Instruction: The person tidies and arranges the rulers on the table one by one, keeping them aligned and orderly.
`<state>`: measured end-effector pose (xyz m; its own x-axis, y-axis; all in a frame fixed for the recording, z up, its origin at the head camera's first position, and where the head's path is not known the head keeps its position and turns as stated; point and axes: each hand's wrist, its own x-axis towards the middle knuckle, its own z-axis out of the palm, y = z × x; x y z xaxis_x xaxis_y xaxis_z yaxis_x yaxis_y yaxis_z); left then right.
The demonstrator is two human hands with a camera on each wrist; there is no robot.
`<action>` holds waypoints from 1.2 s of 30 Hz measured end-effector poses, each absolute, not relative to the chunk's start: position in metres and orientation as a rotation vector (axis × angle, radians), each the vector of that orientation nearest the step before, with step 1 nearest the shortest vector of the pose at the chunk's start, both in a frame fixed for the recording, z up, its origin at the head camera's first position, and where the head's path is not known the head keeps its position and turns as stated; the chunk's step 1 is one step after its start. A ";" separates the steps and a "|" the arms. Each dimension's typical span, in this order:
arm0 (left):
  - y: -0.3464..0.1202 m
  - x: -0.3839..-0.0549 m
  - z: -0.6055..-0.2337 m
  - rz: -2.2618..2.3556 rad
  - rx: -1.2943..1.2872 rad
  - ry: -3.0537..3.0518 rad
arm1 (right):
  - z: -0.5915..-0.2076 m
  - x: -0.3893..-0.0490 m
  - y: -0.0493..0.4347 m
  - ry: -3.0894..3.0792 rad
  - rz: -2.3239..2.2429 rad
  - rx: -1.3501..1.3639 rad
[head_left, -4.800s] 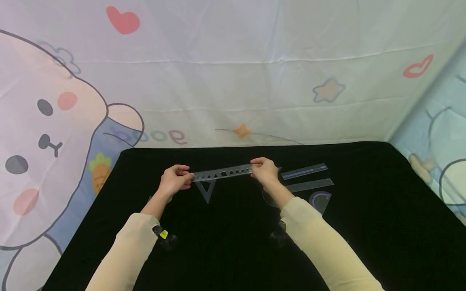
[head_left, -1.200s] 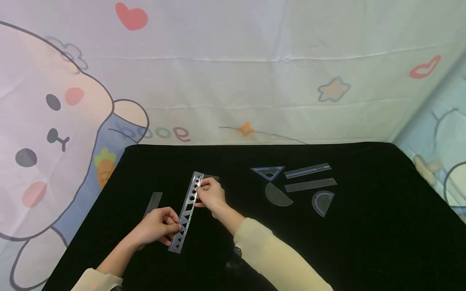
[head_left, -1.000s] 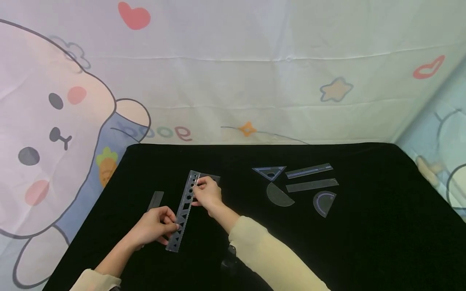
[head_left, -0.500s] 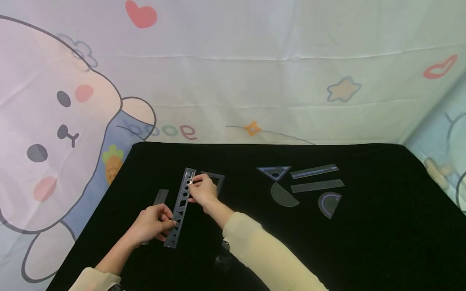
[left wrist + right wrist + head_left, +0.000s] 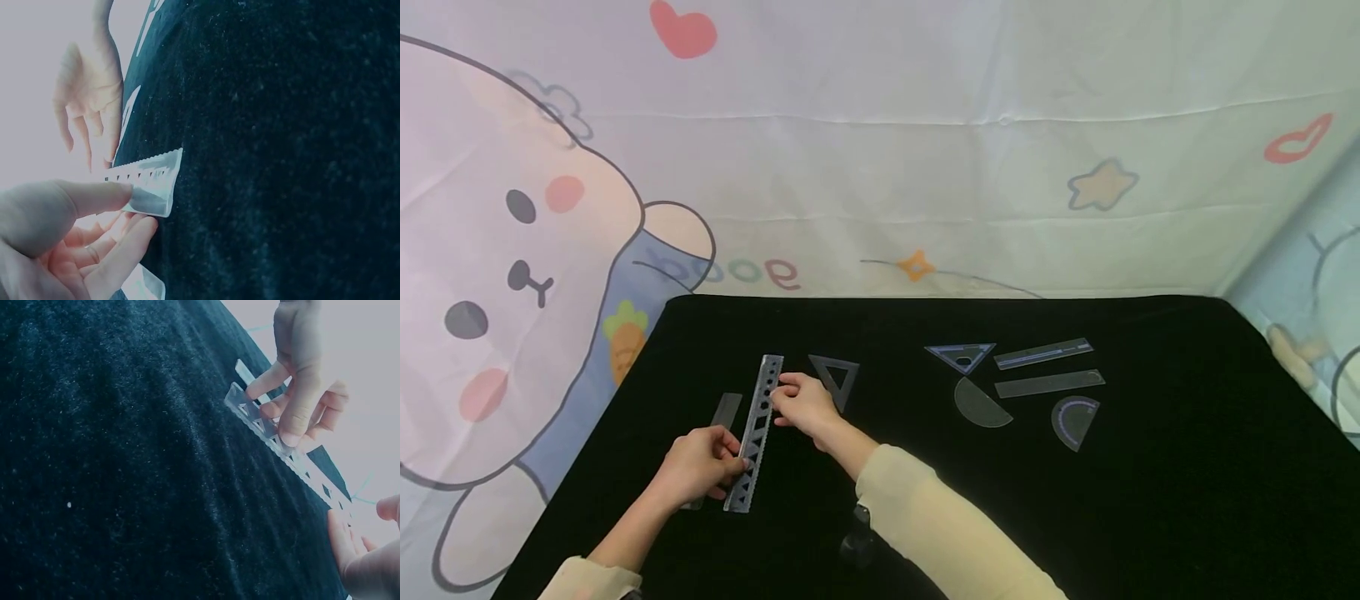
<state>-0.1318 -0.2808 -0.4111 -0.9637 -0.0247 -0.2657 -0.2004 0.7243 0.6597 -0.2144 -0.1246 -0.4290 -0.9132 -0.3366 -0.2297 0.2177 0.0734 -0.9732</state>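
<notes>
The stencil (image 5: 757, 432) is held at a slant over the left part of the black tabletop (image 5: 970, 500), between the ruler (image 5: 727, 410) and the set square (image 5: 847, 382). Near its close end it is pinched by the left hand (image 5: 696, 462), thumb above and fingers beneath, the grip closed only to the thickness of the thin strip. Its far half is met at the edge by the slightly bent fingers of the right hand (image 5: 808, 408); whether it is firmly pinched there cannot be told. Nothing else is held by the hands.

The step in hand is judged to be a laying-down alongside the ruler, so the long edges should be kept parallel, with a narrow gap left between them. Care is called for under the left hand, since the ruler is partly covered by it and could be nudged askew by a dragged knuckle. Both ends should be lowered together, and the fingers beneath drawn out last and sideways, so that the strip is not flicked or tipped. Room should also be given to the set square when the right hand is lifted clear
</notes>
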 end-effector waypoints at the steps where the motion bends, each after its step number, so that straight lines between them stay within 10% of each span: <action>1: -0.281 -0.132 -0.411 1.062 -0.181 2.691 | -0.429 -0.214 -0.125 1.957 -1.886 -0.130; 36: -0.288 -0.133 -0.410 0.859 -0.162 2.737 | -0.434 -0.208 -0.117 1.818 -1.746 -0.367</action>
